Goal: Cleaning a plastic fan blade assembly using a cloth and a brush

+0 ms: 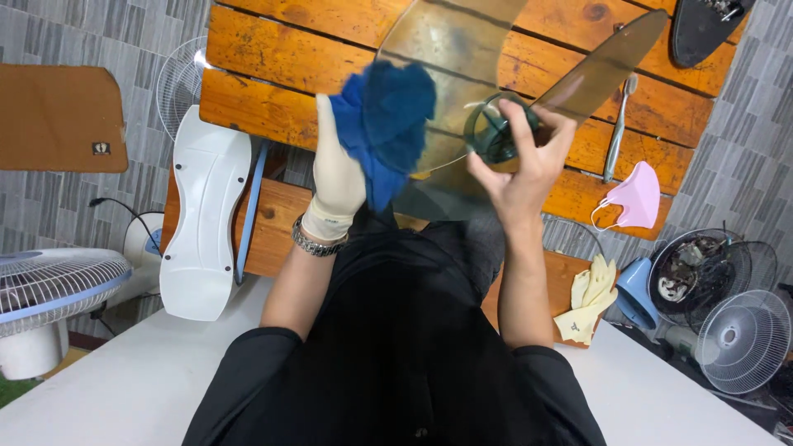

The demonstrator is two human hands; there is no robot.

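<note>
Head view: right hand [529, 157] grips fan blade [462, 49]; gloved left hand [339, 177] presses blue cloth [384, 116].

A wooden counter [273, 58] of orange planks lies under the grip. The floor [49, 206] around it has grey striped tiles. Left of the grip stand a white fan cover [198, 231] and a fan [49, 289]. Right of it lie a pink mask [636, 198], yellow gloves [591, 297] and more fan grilles [743, 339].
</note>
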